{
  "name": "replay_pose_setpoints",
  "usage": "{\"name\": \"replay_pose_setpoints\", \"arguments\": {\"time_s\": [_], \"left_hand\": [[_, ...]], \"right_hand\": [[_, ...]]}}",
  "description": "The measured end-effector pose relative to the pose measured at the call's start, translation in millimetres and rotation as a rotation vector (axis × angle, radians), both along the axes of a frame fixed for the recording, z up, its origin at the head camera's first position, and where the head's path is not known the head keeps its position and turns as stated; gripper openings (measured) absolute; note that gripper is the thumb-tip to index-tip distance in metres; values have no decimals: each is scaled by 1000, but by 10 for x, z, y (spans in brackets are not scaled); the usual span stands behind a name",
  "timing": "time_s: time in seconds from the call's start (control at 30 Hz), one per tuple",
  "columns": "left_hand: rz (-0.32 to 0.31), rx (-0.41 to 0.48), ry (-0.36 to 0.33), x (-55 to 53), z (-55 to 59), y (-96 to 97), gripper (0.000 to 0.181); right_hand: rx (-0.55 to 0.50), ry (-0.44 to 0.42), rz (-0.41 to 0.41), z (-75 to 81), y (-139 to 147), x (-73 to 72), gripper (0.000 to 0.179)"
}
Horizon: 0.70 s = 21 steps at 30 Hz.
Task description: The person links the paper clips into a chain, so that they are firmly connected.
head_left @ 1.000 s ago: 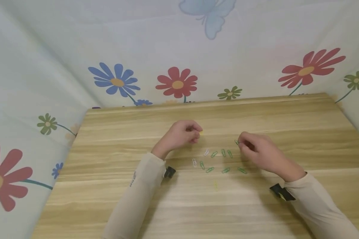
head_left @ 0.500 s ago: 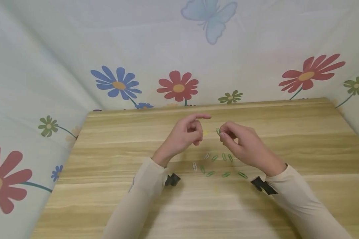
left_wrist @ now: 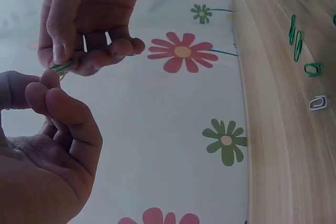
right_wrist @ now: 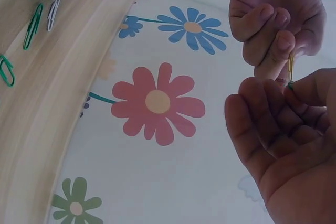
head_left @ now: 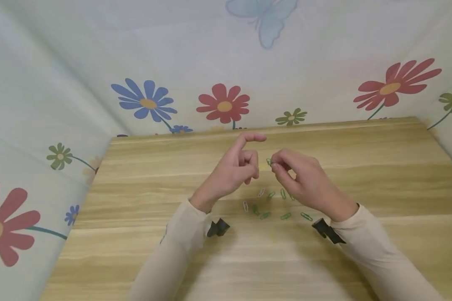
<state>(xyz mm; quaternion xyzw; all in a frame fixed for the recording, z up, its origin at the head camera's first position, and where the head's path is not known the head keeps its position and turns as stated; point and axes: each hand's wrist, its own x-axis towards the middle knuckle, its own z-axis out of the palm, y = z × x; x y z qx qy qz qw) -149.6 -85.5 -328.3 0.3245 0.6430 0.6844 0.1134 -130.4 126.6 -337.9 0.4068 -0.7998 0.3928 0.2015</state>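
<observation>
Above the table my left hand (head_left: 233,169) pinches a yellow paper clip (right_wrist: 290,67), its index finger stretched out away from the clip. Facing it, my right hand (head_left: 305,179) holds a green paper clip (left_wrist: 63,67) between thumb and fingertips. The two clips come together at the fingertips in the right wrist view, where the yellow one stands upright over the tip of the green one. Most of the green clip is hidden there by the right fingers. Whether the clips are linked I cannot tell.
Below the hands, several green paper clips (head_left: 286,216) lie spread on the wooden table (head_left: 135,234). Two white paper clips (head_left: 245,206) lie at their left side, and a faint yellow clip (head_left: 272,235) is nearer the front. A flower-printed cloth (head_left: 173,54) hangs behind the table.
My right hand has brought the green clip leftward, up to the yellow clip in my left hand. The left index finger has lifted and straightened.
</observation>
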Motion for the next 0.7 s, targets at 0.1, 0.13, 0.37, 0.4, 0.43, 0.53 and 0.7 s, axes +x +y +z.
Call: {"name": "replay_pose_setpoints", "arguments": {"time_s": [0.1,0.13,0.37,0.4,0.43,0.53,0.7], "left_hand": [[-4,33,-18,-6,31,-12,59],[-8,42,-21,-6,39,-18,59],[-28,-48,-58,-29,53,-55,48],[-34,-83,-67,-34,51,-61,46],[-43,-116,-79,-38,45,-68,44],[-71,-204,-109,-50,15,-87,38],[-108,-266,-147,-75,-46,-87,32]], "right_hand": [[60,11,-8,28,9,8,18],[82,16,-12,35,10,12,18],[122,-78,-54,148,70,41,23],[114,-121,-58,172,87,48,24],[106,-170,-60,196,103,56,24],[95,-275,-56,244,134,72,19],[104,-324,-56,251,146,71,14]]}}
